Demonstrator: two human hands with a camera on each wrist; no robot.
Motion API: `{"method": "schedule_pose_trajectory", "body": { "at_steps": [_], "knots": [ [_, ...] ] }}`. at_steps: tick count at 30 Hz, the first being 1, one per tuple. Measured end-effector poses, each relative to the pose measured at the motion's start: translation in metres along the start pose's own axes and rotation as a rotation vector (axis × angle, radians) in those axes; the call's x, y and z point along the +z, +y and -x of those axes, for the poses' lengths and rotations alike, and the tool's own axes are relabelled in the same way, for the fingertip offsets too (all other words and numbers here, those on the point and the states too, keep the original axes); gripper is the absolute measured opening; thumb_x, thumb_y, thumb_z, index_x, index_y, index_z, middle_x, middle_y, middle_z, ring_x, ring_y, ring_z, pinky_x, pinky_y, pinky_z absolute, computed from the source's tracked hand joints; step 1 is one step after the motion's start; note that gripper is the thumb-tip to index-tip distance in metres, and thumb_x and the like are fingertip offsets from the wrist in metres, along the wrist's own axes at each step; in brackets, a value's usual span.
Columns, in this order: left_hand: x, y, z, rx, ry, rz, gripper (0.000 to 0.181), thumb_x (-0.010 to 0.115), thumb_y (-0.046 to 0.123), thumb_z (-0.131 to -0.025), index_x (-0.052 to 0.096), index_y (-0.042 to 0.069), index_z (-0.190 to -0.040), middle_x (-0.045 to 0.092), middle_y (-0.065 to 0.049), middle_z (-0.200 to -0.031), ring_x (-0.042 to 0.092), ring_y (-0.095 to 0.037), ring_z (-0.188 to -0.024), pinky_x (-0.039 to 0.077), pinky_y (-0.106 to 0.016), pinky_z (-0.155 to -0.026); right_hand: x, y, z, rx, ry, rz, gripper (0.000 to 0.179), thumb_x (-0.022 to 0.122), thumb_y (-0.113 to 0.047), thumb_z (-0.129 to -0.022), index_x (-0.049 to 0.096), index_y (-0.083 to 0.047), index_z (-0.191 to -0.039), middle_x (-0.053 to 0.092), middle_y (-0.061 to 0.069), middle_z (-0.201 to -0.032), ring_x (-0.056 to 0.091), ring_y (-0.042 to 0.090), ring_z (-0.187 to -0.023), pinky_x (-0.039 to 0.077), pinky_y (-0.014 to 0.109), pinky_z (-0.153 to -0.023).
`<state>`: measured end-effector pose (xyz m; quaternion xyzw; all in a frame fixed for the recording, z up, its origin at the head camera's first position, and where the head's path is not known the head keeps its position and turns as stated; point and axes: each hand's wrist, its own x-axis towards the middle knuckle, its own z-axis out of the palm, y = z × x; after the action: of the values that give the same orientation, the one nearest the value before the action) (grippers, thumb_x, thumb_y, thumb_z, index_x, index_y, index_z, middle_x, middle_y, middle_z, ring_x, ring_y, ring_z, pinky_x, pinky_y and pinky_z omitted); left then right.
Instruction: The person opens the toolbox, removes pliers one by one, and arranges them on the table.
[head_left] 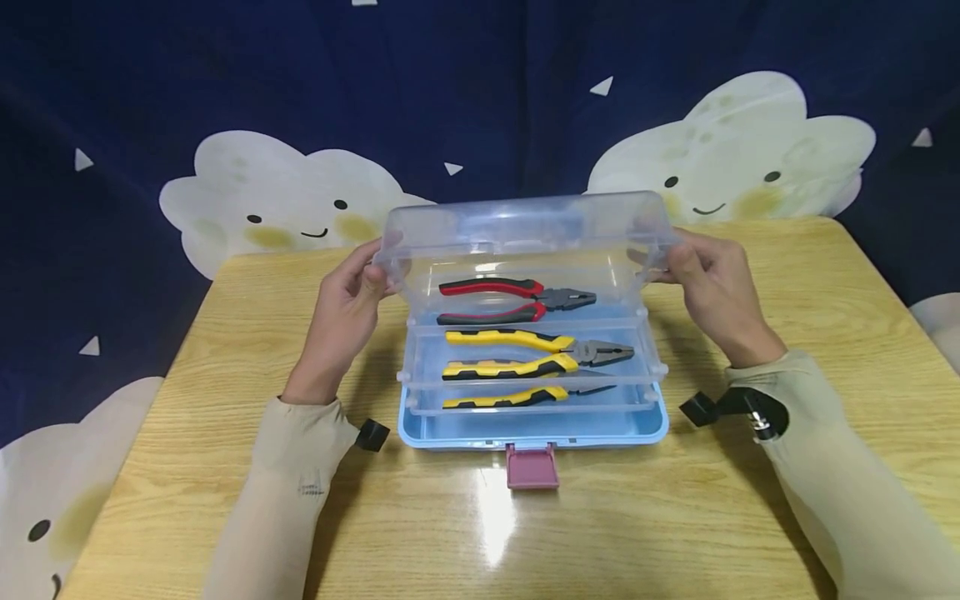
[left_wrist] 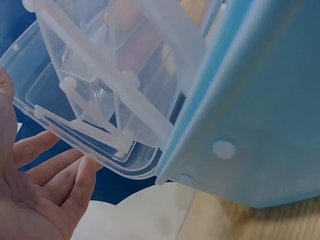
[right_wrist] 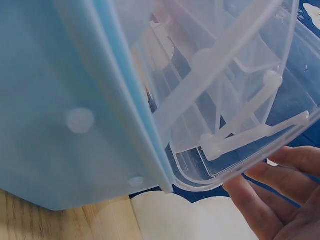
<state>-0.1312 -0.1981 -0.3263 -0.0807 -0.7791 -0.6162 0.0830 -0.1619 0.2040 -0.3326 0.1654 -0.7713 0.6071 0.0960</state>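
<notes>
Three pliers (head_left: 551, 342) inside blue toolbox (head_left: 465, 443), pink latch (head_left: 533, 470) lowered, wood-grain counter (head_left: 637, 517) beneath, left hand (head_left: 343, 308) and right hand (head_left: 718, 292) each with grip pinching one end of raised translucent lid (head_left: 517, 223).

"What's underneath all this?"

"A desk (head_left: 622, 521) with yellowish wood grain, a bright reflection (head_left: 495, 517) shining on its near part."

"And directly on it?"

"A light-blue box (head_left: 457, 428), standing around the middle, its mauve latch (head_left: 532, 470) sticking out toward the near side."
</notes>
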Motion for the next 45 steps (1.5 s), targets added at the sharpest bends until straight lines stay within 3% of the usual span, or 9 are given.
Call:
{"method": "schedule_pose_trajectory", "body": {
  "at_steps": [6,11,17,26,30,32,33,36,45],
  "knots": [
    [0.002,0.003,-0.002,0.002,0.006,-0.031,0.091,0.049,0.078,-0.079,0.059,0.019,-0.146,0.063,-0.015,-0.138,0.062,-0.023,-0.126,0.057,-0.03,-0.105,0.001,0.0,-0.003,0.007,0.023,-0.014,0.057,0.058,-0.052,-0.103,0.075,0.0,-0.12,0.078,0.004,-0.122,0.077,0.002,-0.099,0.061,0.016,-0.082],
    [0.004,0.003,-0.005,-0.015,0.035,0.007,0.094,0.052,0.079,-0.076,0.061,0.013,-0.142,0.065,-0.021,-0.136,0.067,-0.02,-0.122,0.059,-0.023,-0.1,0.003,-0.002,-0.006,0.02,0.043,-0.007,0.065,0.056,-0.053,-0.104,0.073,0.009,-0.117,0.077,0.007,-0.125,0.076,0.0,-0.097,0.061,0.017,-0.08],
    [0.006,0.003,-0.01,-0.035,0.077,0.084,0.097,0.058,0.081,-0.069,0.065,0.007,-0.132,0.067,-0.027,-0.132,0.071,-0.01,-0.109,0.06,-0.019,-0.09,0.004,-0.004,-0.011,0.047,0.052,0.036,0.064,0.051,-0.054,-0.105,0.073,0.004,-0.123,0.078,0.01,-0.121,0.076,-0.001,-0.092,0.061,0.015,-0.076],
    [0.004,0.005,-0.011,-0.047,0.051,0.068,0.098,0.058,0.081,-0.072,0.063,0.007,-0.136,0.066,-0.025,-0.136,0.07,-0.012,-0.113,0.061,-0.022,-0.095,0.002,-0.008,-0.014,0.074,0.042,0.039,0.061,0.049,-0.055,-0.106,0.074,-0.002,-0.124,0.078,0.008,-0.122,0.076,-0.001,-0.089,0.062,0.017,-0.075],
    [-0.002,0.004,-0.01,-0.017,-0.012,0.104,0.062,0.06,0.052,-0.1,0.06,0.004,-0.14,0.067,-0.018,-0.134,0.07,-0.008,-0.114,0.06,-0.022,-0.096,0.001,-0.01,-0.014,0.095,0.031,0.043,0.062,0.048,-0.057,-0.106,0.074,-0.004,-0.125,0.076,0.014,-0.125,0.076,-0.002,-0.09,0.062,0.017,-0.074],
    [-0.006,0.001,-0.009,0.003,-0.05,0.147,0.045,0.057,0.029,-0.107,0.058,0.002,-0.143,0.07,-0.011,-0.133,0.07,-0.008,-0.115,0.06,-0.023,-0.098,0.001,-0.011,-0.015,0.103,0.027,0.045,0.063,0.047,-0.057,-0.106,0.074,-0.003,-0.124,0.075,0.015,-0.126,0.076,-0.003,-0.09,0.062,0.017,-0.073],
    [-0.008,0.0,-0.009,0.005,-0.067,0.169,0.041,0.056,0.018,-0.107,0.058,0.002,-0.144,0.07,-0.008,-0.133,0.07,-0.008,-0.117,0.059,-0.024,-0.099,0.001,-0.012,-0.016,0.106,0.025,0.046,0.063,0.047,-0.057,-0.106,0.074,-0.003,-0.124,0.075,0.015,-0.126,0.076,-0.002,-0.089,0.062,0.017,-0.073],
    [-0.014,-0.005,-0.008,0.024,-0.105,0.193,0.042,0.06,0.01,-0.104,0.058,0.006,-0.146,0.071,-0.003,-0.135,0.07,-0.01,-0.12,0.059,-0.024,-0.1,0.001,-0.013,-0.016,0.114,0.02,0.031,0.063,0.047,-0.057,-0.106,0.073,-0.002,-0.126,0.074,0.017,-0.128,0.077,-0.001,-0.09,0.063,0.019,-0.074],
    [-0.015,-0.017,-0.01,0.05,-0.097,0.142,0.043,0.062,0.014,-0.104,0.058,0.008,-0.146,0.061,-0.02,-0.147,0.07,-0.009,-0.121,0.059,-0.025,-0.101,0.002,-0.012,-0.016,0.115,0.008,0.056,0.063,0.047,-0.059,-0.105,0.072,-0.007,-0.129,0.069,0.02,-0.135,0.075,-0.004,-0.092,0.062,0.016,-0.075]
  ]
}}
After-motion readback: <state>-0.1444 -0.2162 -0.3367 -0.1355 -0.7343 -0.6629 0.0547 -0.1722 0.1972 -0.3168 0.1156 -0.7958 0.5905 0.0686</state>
